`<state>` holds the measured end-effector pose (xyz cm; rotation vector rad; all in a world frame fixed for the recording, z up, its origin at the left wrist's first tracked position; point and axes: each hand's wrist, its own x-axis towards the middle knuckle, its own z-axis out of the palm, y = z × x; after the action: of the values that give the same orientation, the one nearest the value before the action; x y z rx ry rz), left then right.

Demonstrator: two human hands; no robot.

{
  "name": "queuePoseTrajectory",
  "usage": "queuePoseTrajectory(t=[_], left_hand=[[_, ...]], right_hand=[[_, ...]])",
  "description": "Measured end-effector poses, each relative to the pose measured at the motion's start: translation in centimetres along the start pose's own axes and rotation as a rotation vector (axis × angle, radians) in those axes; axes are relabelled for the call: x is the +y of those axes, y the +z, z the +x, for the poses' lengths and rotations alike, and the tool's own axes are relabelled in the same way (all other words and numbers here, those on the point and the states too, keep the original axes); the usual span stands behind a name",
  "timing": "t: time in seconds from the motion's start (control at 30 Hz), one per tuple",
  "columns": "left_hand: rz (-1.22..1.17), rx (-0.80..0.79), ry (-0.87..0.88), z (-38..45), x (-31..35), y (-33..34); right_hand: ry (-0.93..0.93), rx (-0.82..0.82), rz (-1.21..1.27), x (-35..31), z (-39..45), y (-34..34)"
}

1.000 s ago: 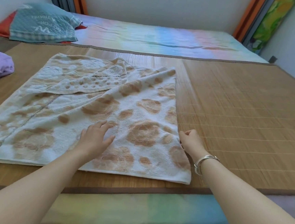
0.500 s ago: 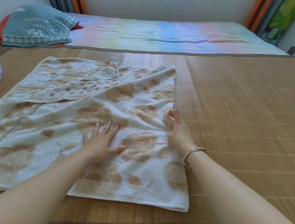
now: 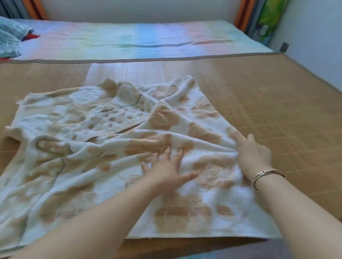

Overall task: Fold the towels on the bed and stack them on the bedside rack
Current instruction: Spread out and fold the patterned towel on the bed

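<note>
Bed under a woven bamboo mat [image 3: 281,110]; rumpled cream towel [image 3: 92,163] spread directly on it, pastel sheet [image 3: 132,41] beyond.
</note>
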<state>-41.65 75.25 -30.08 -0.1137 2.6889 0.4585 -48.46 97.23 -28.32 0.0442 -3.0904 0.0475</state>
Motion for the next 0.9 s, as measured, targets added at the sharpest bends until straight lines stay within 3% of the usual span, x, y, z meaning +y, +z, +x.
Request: queuePoseTrajectory(t=[0.13, 0.27, 0.5, 0.6, 0.77, 0.9], left_hand=[[0.009, 0.015, 0.026, -1.1, 1.7, 0.0], [-0.096, 0.162, 0.016, -2.8, -1.3, -1.2], [-0.081, 0.332, -0.209, -7.3, -14.3, -4.5], [-0.151, 0.381, -0.354, -9.2, -20.8, -5.7], [-0.284, 0.371, -0.558, -10.6, -28.5, -6.6], [-0.395, 0.34, -0.627, -11.6, -30.9, -6.2]], right_hand=[[0.093, -0.088, -0.15, 2.0, -1.9, -0.1], [0.009, -0.025, -0.209, -1.3, -2.9, -0.2], [-0.361, 0.032, 0.197, -17.0, -4.1, -1.0], [-0.527, -0.021, 0.412, -24.0, -4.7, -1.4], [-0.577, -0.163, 0.53, -32.0, -4.6, -0.8], [-0.667, -0.068, 0.545, -35.2, -6.2, 0.3]])
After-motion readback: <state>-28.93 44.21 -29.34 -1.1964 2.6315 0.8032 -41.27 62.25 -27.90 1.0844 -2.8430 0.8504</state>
